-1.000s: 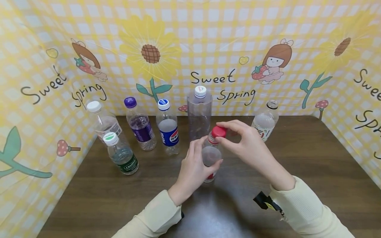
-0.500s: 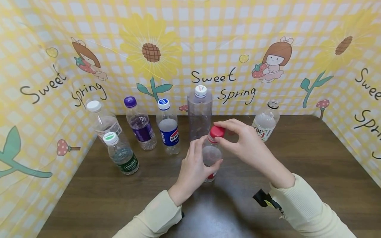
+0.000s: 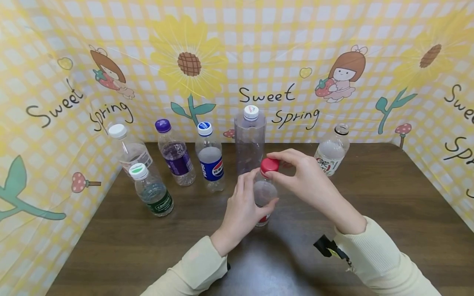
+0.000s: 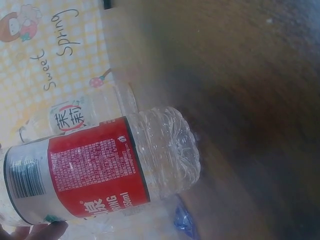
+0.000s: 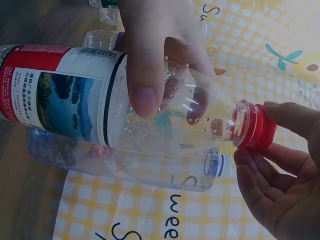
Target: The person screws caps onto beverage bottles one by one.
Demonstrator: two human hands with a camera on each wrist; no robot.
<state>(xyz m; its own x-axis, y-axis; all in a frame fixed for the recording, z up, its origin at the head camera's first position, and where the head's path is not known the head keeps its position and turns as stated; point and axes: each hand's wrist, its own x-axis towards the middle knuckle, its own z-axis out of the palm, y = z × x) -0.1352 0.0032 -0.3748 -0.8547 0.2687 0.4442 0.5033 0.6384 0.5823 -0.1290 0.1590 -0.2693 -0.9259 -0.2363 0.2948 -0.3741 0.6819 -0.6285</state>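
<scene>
A clear plastic bottle (image 3: pixel 265 192) with a red and white label stands upright on the table in front of me. My left hand (image 3: pixel 242 207) grips it round the upper body, thumb on the near side. With thumb and fingers, my right hand (image 3: pixel 305 170) pinches the red cap (image 3: pixel 270 165) at the bottle's mouth. In the right wrist view the cap (image 5: pixel 262 127) sits on the neck, and droplets cling inside the bottle (image 5: pixel 150 125). The left wrist view shows the bottle's label (image 4: pixel 95 172) and ribbed base, with only fingertips (image 4: pixel 47 231) of the left hand at the lower edge.
A tall clear bottle (image 3: pixel 250 142) stands just behind the held one. To the left are a Pepsi bottle (image 3: pixel 211 164), a purple-capped bottle (image 3: pixel 177 158), a white-capped bottle (image 3: pixel 129 150) and a green-labelled bottle (image 3: pixel 157 197). An uncapped bottle (image 3: pixel 329 154) stands at the right on the brown table (image 3: pixel 370 213).
The red cap, tilted a second ago, now sits straighter and slightly to the left on the neck, with the right fingers still pinching it. The left hand keeps its grip on the bottle.
</scene>
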